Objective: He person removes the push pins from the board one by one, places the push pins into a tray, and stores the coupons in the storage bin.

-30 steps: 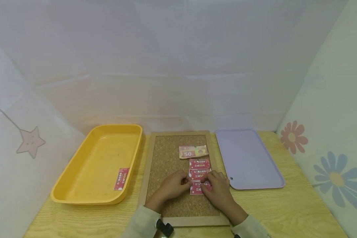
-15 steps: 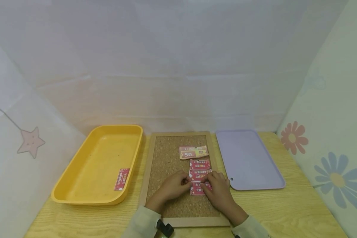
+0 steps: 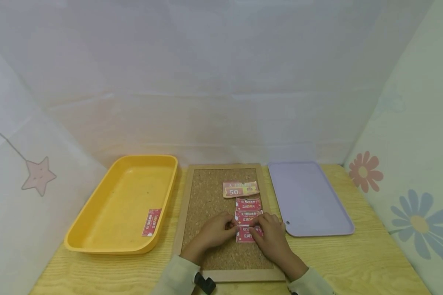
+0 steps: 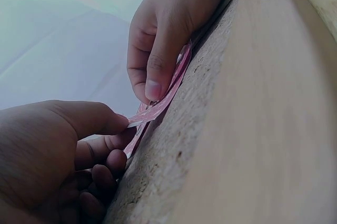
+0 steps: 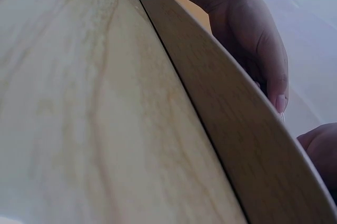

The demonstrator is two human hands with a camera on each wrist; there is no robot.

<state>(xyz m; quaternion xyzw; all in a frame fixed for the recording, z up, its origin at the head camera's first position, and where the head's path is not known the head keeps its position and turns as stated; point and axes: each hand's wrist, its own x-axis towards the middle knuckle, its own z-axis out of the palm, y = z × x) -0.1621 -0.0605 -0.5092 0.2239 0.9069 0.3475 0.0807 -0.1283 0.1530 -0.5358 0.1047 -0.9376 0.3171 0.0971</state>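
In the head view, a framed cork board (image 3: 214,254) lies on the table with a column of coupons on it. My left hand (image 3: 215,229) pinches the left edge of the lowest red coupon (image 3: 243,237), its thumb on top in the left wrist view. My right hand (image 3: 271,235) lies over that coupon's upper right part. Its thumb and fingers pinch a tiny, mostly hidden pin (image 4: 152,102) at the coupon's top. Above are a middle red coupon (image 3: 243,219), an upper red coupon (image 3: 252,206) and a larger pink-and-yellow coupon (image 3: 234,191). Small pin heads show on the two upper red ones.
Left of the board stands a yellow tray (image 3: 133,196) with one loose red coupon (image 3: 151,222) inside. A flat lilac tray (image 3: 310,196) lies to the right. The board's raised wooden frame (image 5: 210,87) runs beside the hands. White sheets wall the table.
Both hands stay in place at the lowest coupon, with no clear movement of the coupons. The head view shifts only very slightly.
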